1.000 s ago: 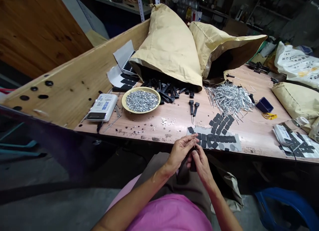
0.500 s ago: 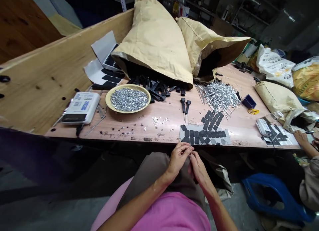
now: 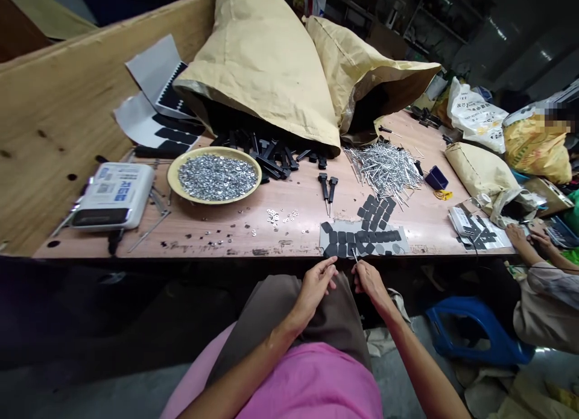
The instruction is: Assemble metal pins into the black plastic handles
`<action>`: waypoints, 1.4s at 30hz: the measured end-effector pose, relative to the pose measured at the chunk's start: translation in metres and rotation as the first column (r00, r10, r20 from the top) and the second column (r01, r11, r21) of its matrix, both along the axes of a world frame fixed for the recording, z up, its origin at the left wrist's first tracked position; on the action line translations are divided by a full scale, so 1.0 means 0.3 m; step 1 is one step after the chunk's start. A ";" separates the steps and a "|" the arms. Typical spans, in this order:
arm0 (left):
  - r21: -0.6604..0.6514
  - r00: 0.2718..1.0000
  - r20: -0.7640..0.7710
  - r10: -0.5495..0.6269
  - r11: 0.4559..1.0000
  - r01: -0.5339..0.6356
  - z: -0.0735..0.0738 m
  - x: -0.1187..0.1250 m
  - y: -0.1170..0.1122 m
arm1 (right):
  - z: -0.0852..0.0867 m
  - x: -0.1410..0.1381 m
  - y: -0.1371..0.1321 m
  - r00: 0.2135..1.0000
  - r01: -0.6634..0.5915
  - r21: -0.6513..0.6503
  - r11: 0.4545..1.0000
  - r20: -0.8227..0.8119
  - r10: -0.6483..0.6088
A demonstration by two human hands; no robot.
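R hand (image 3: 368, 280) pinches a thin pin (image 3: 354, 255) just below the table (image 3: 294, 202) edge, L hand (image 3: 316, 281) fingertips drawn together, contents unclear; approx. two black-handled pieces (image 3: 327, 187) look done, pin pile (image 3: 384, 166) & washer bowl (image 3: 212, 201) mostly unused.

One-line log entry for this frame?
left hand: below table edge, fingers curled, contents unclear | right hand: pinching thin metal pin | nearest: pad sheet at table edge
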State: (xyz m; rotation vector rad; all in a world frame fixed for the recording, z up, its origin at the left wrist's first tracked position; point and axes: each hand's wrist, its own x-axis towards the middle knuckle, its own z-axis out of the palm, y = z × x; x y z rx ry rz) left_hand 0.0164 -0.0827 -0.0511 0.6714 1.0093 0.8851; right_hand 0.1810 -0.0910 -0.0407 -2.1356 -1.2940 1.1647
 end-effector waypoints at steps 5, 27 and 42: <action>-0.010 0.995 0.019 0.099 0.995 -0.098 0.011 -0.020 0.006 | -0.001 -0.021 0.012 0.995 0.067 0.044 0.997 0.069 -0.070; 0.076 0.948 0.042 0.316 0.945 -0.319 0.051 -0.073 0.062 | 0.087 -0.187 0.032 0.815 0.250 -0.319 0.914 -0.440 -0.376; 0.118 0.950 0.027 0.311 0.943 -0.312 0.050 -0.090 0.075 | 0.080 -0.185 -0.005 0.714 0.210 -0.400 0.892 -0.561 -0.420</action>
